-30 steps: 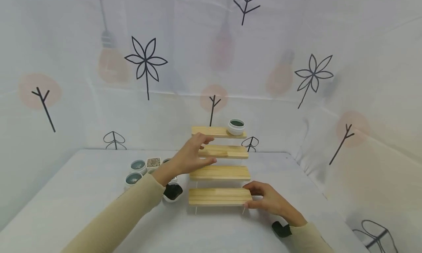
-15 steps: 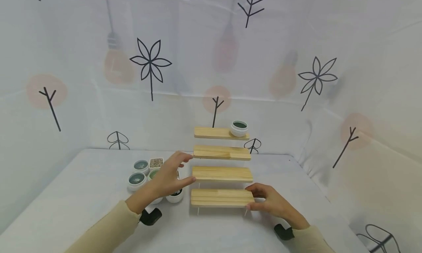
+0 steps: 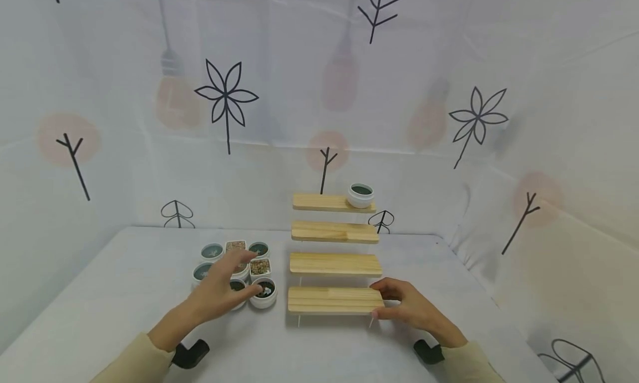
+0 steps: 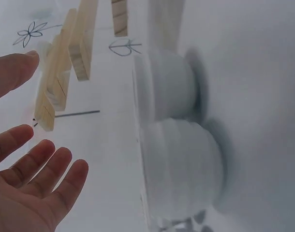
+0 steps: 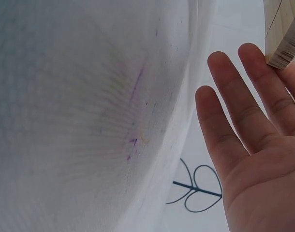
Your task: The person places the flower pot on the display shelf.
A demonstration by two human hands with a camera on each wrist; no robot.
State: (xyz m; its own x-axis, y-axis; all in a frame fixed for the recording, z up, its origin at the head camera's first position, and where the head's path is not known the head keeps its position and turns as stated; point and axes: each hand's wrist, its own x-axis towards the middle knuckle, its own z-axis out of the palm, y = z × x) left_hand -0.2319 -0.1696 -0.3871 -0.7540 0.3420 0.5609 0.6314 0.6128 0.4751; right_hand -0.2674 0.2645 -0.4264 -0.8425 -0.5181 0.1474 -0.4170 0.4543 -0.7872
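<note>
A tiered wooden shelf stand [image 3: 335, 264] with pale boards stands at the middle of the table. My right hand [image 3: 406, 304] grips the right end of its lowest board between thumb and forefinger; the other fingers [image 5: 229, 101] are extended in the right wrist view. One round white pot [image 3: 360, 196] with a dark green top sits at the right of the highest board. Over a cluster of several small white pots at left hovers my left hand [image 3: 217, 289], thumb and fingers spread, holding nothing. Nearest its thumb is a round pot [image 3: 263, 295] with dark contents. In the left wrist view, white pots [image 4: 179, 169] appear beyond the fingers.
Square white pots with speckled, gravel-like contents [image 3: 260, 267] stand among the round ones. A white cloth covers the table [image 3: 309, 355]. Printed fabric [image 3: 279, 106] hangs behind and at the sides. Dark straps [image 3: 191, 354] show below the wrists.
My left hand has moved left and down from beside the upper boards to above the pots, uncovering the right-hand pots. My right hand stays at the lowest board.
</note>
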